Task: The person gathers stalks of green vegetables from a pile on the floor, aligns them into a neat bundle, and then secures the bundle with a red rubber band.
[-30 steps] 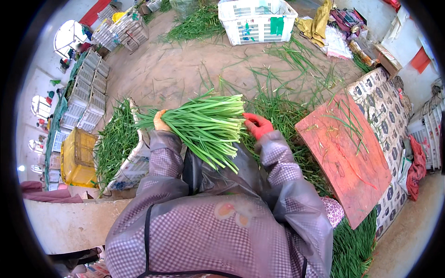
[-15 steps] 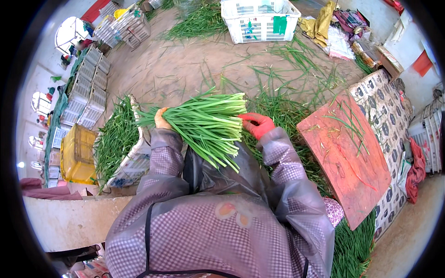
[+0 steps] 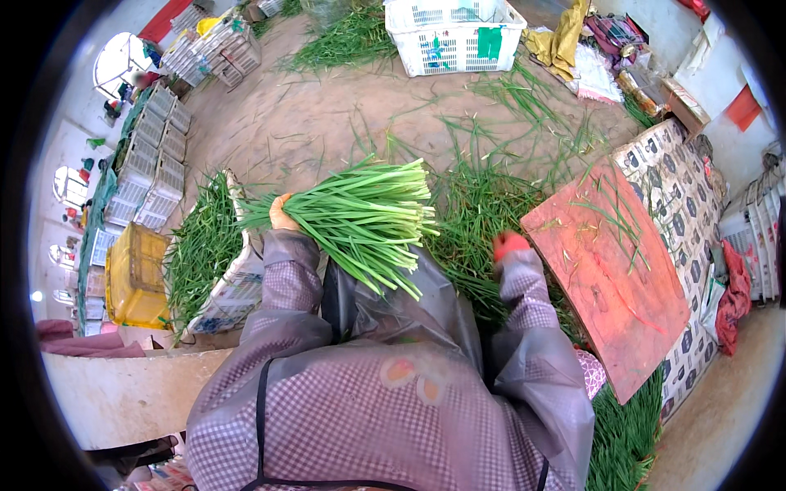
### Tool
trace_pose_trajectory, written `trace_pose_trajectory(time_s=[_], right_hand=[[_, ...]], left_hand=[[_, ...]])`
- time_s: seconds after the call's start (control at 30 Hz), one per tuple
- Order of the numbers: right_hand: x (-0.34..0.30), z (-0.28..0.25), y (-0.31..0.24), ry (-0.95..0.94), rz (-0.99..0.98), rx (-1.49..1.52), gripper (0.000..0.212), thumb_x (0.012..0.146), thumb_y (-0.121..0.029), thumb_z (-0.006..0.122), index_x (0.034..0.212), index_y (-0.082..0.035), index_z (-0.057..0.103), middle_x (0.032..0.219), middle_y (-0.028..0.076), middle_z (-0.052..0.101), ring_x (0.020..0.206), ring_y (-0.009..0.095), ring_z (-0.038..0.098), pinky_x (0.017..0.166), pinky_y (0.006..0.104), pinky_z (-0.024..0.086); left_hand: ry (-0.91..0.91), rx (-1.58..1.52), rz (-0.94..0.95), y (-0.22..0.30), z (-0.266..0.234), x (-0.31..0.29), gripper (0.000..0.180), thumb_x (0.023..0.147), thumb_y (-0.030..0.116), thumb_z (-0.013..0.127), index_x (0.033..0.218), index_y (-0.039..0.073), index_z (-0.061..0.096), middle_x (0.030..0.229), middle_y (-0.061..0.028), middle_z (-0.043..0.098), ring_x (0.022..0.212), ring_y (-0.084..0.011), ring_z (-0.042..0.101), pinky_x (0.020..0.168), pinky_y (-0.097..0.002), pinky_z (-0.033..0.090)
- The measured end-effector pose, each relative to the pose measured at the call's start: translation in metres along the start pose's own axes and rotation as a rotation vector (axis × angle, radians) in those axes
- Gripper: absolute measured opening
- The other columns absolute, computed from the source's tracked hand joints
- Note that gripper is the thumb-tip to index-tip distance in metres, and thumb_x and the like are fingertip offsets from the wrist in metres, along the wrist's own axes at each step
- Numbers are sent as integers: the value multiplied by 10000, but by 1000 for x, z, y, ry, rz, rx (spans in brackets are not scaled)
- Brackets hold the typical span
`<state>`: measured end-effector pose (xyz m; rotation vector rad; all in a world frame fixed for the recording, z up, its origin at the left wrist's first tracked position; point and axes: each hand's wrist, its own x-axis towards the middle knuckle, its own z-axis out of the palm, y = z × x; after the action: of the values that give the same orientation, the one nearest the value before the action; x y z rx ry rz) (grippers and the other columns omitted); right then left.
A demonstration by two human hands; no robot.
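Observation:
My left hand (image 3: 283, 213), in a pale orange glove, is closed round a thick bunch of garlic chives (image 3: 364, 214). The pale cut ends fan out to the right and the green leaf tips stick out to the left, above my dark apron (image 3: 401, 307). My right hand (image 3: 509, 245), in a red glove, is off to the right beside the left edge of a red board (image 3: 610, 278). Motion smears it, and its fingers cannot be made out. Under and beyond it lies a heap of loose chives (image 3: 483, 200) on the floor.
On the left stand a white crate of greens (image 3: 205, 254) and a yellow crate (image 3: 137, 274). A white crate (image 3: 454, 41) stands far ahead, with stacked crates (image 3: 151, 164) at far left. More chives (image 3: 626, 434) lie at lower right, beside a patterned panel (image 3: 684, 221).
My right hand has left the pale ends of the bunch and moved right and slightly down, toward the red board. My left hand keeps its grip on the bunch.

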<state>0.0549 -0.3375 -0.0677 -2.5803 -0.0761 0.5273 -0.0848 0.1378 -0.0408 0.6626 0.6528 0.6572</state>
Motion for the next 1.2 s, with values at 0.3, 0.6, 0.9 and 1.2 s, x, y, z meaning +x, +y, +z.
trace_pose_trajectory(time_s=[0.3,0.6,0.9,1.2], right_hand=[[-84,8,-87,-696,-299,1043,405,893,-343,628,1137,-20,647,1034,113,679,942,183,627,868,303,479],[-59,17,-62,-382,-294,831,246,829,-217,674,986,-31,707,942,96,705,884,159,638,818,278,477],[-56,6,-63,-183,-582,447,661,780,-169,709,1352,-54,398,1331,193,485,1055,278,585,922,355,445],[-17,9,-18,-285,-161,197,310,876,-310,588,1127,-134,634,983,123,671,914,237,630,827,352,475]], left_hand=[[77,16,31,1,31,-40,291,797,318,475,893,57,564,893,-122,629,792,-314,590,727,-474,505],[63,-11,-19,6,23,-26,261,762,268,507,793,23,591,797,-133,644,695,-323,605,673,-450,522],[46,-18,-8,2,17,-30,302,797,322,480,844,40,578,845,-138,641,760,-319,604,707,-460,515],[57,40,71,6,21,-29,286,796,308,472,840,45,576,832,-132,638,749,-313,608,699,-459,520]])
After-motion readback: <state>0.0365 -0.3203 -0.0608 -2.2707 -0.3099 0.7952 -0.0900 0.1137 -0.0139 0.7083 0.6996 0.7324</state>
